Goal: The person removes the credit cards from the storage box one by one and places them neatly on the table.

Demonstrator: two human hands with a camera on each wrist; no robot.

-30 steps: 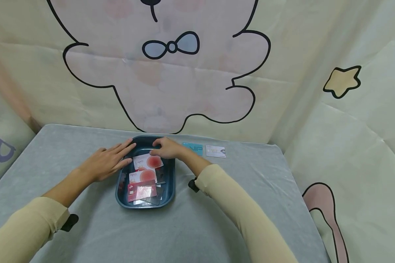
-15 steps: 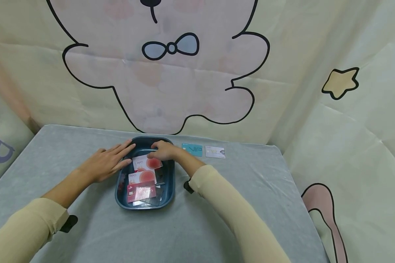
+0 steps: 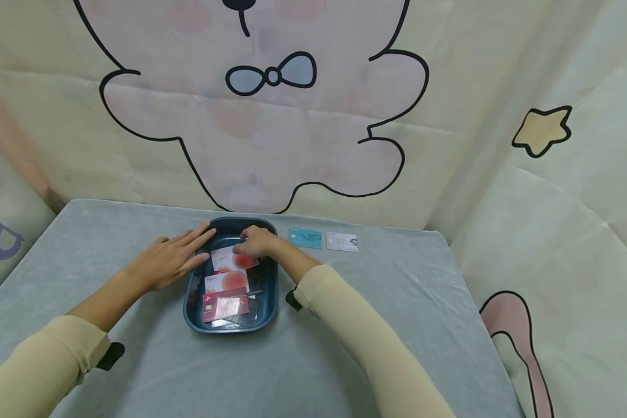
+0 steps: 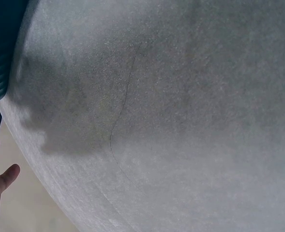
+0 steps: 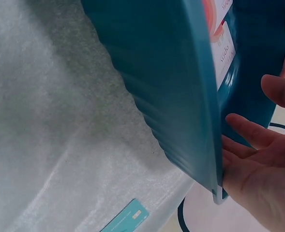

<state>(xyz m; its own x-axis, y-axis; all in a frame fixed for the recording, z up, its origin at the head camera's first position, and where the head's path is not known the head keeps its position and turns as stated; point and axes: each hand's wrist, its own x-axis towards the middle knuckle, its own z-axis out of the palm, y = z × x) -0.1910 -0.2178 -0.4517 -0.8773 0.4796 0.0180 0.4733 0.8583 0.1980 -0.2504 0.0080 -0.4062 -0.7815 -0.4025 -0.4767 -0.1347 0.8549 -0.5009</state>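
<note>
A dark blue tray (image 3: 273, 307) on the cloth-covered table holds several cards. Two are white with red circles, a far card (image 3: 221, 257) and a nearer card (image 3: 216, 282). Below them lie a red card (image 3: 214, 309) and a clear card (image 3: 252, 313). My left hand (image 3: 168, 259) rests along the tray's left rim, fingers straight and spread. Over the far right of the tray is my right hand (image 3: 257, 241), its thumb overlapping the far card. In the right wrist view its thumb and fingers (image 5: 251, 131) stand apart inside the tray, with nothing between them.
To the right of the tray lie a teal VIP card (image 3: 305, 238) and a white card (image 3: 342, 242) on the grey tablecloth (image 3: 376, 278). A fabric backdrop (image 3: 303, 133) with cartoon drawings hangs behind the table.
My right hand has come slightly nearer and to the left within the tray, its thumb now over the far card. My left hand and the cards have stayed put.
</note>
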